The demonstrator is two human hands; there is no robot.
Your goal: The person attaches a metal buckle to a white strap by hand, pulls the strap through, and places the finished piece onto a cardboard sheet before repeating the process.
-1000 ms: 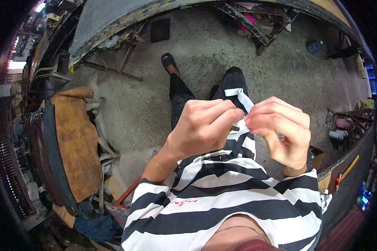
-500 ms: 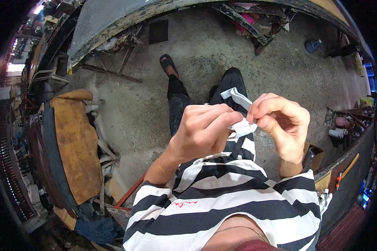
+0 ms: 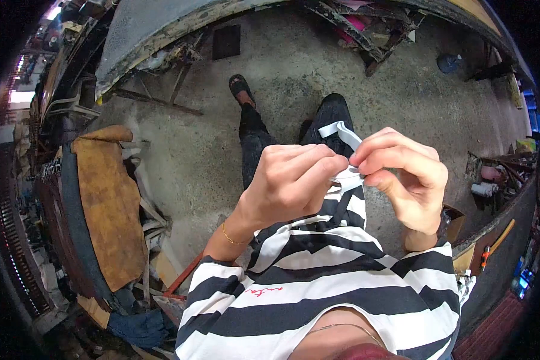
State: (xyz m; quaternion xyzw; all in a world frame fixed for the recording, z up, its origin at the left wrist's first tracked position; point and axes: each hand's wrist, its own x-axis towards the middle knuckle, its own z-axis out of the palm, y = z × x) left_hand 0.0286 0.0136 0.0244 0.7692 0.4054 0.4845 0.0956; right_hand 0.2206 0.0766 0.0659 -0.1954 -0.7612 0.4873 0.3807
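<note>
A narrow white strap (image 3: 347, 137), smooth and bent, is pinched between my two hands above my lap. My left hand (image 3: 294, 183) is closed on one part of it, with the fingers curled and the knuckles up. Close by, my right hand (image 3: 405, 177) grips the strap with thumb and fingertips. One loose end of the strap rises past the fingers and folds over toward the left. Another part curves below the fingertips. Whether anything small sits between the fingertips is hidden.
A brown leather piece (image 3: 108, 210) drapes over a stand on the left. Ahead curves a large grey worktable (image 3: 162, 36). At right, an orange-handled tool (image 3: 486, 257) lies on a bench. A blue container (image 3: 449, 63) stands on the concrete floor (image 3: 282, 78).
The fingertips of both hands have come slightly closer together on the strap. My right hand has shifted a little, and the strap's loose end has tilted slightly.
</note>
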